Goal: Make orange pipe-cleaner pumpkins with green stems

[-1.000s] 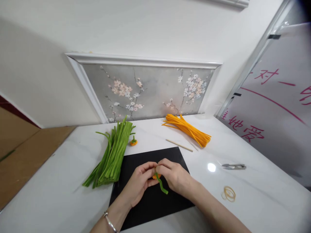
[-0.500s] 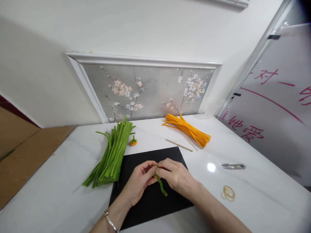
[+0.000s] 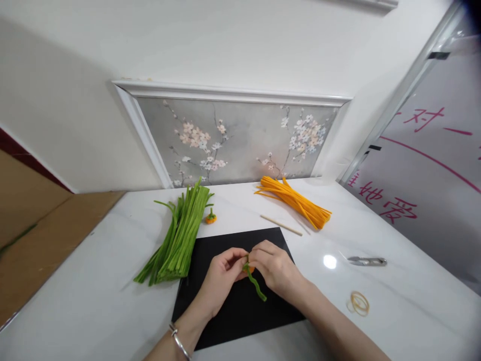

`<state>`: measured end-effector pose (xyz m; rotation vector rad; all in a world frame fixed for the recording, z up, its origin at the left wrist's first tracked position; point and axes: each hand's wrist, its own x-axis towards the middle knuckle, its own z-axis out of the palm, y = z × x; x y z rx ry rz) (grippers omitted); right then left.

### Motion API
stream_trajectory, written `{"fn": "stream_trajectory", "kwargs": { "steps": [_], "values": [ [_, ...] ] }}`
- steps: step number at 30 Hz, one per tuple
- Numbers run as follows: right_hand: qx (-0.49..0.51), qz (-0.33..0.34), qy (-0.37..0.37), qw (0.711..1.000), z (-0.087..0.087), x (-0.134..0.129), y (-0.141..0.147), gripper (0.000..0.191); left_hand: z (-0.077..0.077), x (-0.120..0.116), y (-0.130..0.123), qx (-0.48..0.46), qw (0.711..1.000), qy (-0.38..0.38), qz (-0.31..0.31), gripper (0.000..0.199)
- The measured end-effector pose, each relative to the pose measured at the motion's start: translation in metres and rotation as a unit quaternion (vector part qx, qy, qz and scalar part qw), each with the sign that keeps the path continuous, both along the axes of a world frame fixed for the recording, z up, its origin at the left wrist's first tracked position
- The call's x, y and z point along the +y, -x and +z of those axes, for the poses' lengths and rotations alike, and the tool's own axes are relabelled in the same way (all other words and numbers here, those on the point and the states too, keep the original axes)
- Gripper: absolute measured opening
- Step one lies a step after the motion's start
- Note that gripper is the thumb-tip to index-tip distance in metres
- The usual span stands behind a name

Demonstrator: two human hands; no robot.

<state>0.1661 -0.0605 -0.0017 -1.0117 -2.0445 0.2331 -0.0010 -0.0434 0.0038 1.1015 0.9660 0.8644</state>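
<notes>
Above a black mat (image 3: 240, 326), my left hand (image 3: 221, 276) and my right hand (image 3: 276, 268) meet fingertip to fingertip. The left fingers are closed round a small orange piece, partly hidden by them. A green pipe cleaner (image 3: 257, 288) is pinched in my right fingers at its upper part, against the orange piece, and its loose end hangs down over the mat. Beyond the mat stands a small orange pumpkin (image 3: 211, 217) with a green stem, made of the same fuzzy material.
A bundle of green pipe cleaners (image 3: 180, 235) lies left of the mat, an orange bundle (image 3: 296, 203) at the back right. A thin wooden stick (image 3: 281, 225), thread snips (image 3: 367, 261) and rubber bands (image 3: 359, 304) lie on the white table. A cardboard box (image 3: 48, 240) stands at the left.
The view has shifted slightly, so everything sits a little further right. My fingers have parted a little, and more of the orange piece shows between them.
</notes>
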Motion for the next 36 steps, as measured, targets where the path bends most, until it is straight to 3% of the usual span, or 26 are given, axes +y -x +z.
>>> {"fn": "stream_trajectory", "kwargs": {
  "steps": [3,7,10,16,21,28,33,36],
  "values": [
    [-0.043,-0.012,0.022,0.999,0.002,0.000,0.001,0.022,-0.001,0.000,-0.002,0.014,1.000,-0.026,0.010,0.020],
    [-0.140,-0.023,-0.006,0.990,0.004,0.000,0.003,0.019,0.000,0.002,-0.003,0.021,0.999,-0.036,0.028,0.020],
    [-0.160,-0.030,-0.010,0.987,0.003,0.000,0.003,0.017,0.000,0.002,-0.001,0.017,0.999,-0.032,0.019,0.018],
    [-0.051,-0.038,0.084,0.994,0.006,-0.002,0.000,0.017,-0.002,0.003,0.001,-0.029,1.000,0.004,-0.004,0.019],
    [0.048,-0.058,0.161,0.984,0.012,-0.003,0.002,0.013,-0.001,0.003,-0.001,-0.045,0.999,0.024,0.005,0.018],
    [0.035,-0.022,0.108,0.993,0.015,-0.002,-0.001,0.020,0.003,0.002,-0.002,-0.049,0.998,0.039,0.012,0.017],
    [0.038,-0.045,0.117,0.991,0.015,-0.002,-0.003,0.018,0.004,0.003,-0.002,-0.049,0.998,0.049,0.006,0.019],
    [0.048,-0.015,0.124,0.991,0.016,-0.002,-0.009,0.019,0.004,0.003,-0.001,-0.064,0.996,0.061,0.003,0.018]
  ]
}}
